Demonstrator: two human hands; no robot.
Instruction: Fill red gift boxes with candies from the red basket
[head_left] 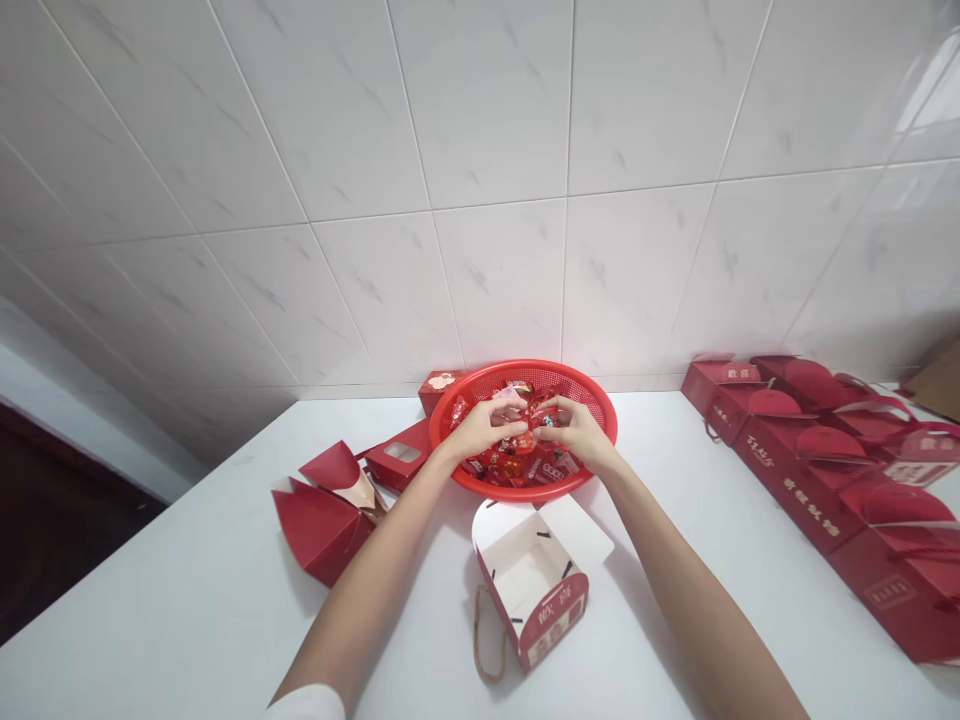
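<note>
A red plastic basket stands near the wall, holding many small red-wrapped sweets. Both hands are over its middle, close together. My left hand has its fingers bent inward around a small red-wrapped piece. My right hand pinches at the wrapped pieces from the other side; exactly what lies between its fingertips is too small to tell. In front of the basket sits an open red box with a white inside, its flaps spread and a rope handle lying on its left.
On the white table, an open red box stands at the left. A flat red box and a small patterned box touch the basket's left side. Several closed red boxes line the right side. Behind is a tiled wall.
</note>
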